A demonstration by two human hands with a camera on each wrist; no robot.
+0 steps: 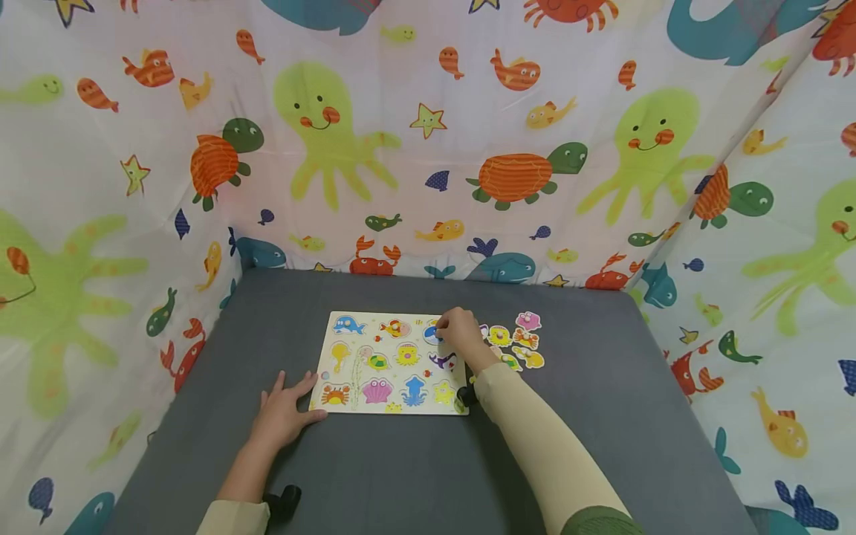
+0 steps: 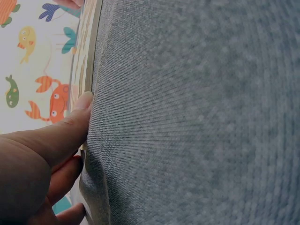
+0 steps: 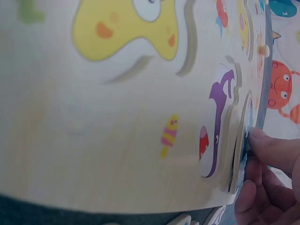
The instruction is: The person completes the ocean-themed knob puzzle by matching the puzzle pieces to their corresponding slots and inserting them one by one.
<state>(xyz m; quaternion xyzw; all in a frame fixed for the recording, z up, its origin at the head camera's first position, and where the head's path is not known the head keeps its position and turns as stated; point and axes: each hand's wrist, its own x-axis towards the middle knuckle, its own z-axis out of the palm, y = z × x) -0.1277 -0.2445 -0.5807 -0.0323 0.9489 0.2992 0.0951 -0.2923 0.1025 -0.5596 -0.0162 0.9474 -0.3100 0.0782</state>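
Wooden board [image 1: 391, 375] runs lengthwise left-right; spread left hand [image 1: 281, 414] touches its edge, right hand [image 1: 461, 334] pinches a blue piece [image 3: 242, 165].

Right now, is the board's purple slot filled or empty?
Empty: the purple slot shows its printed floor and recessed edge, no piece inside.

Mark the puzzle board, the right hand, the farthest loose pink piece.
Puzzle board [image 1: 394, 374]: head view, bare surface.
Right hand [image 1: 461, 334]: head view, back of hand.
Pink piece [image 1: 528, 321]: head view, near its middle.

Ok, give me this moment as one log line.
left hand: touches puzzle board, near-left corner | right hand: pinches piece at far-right corner | loose pieces: on table, right of board
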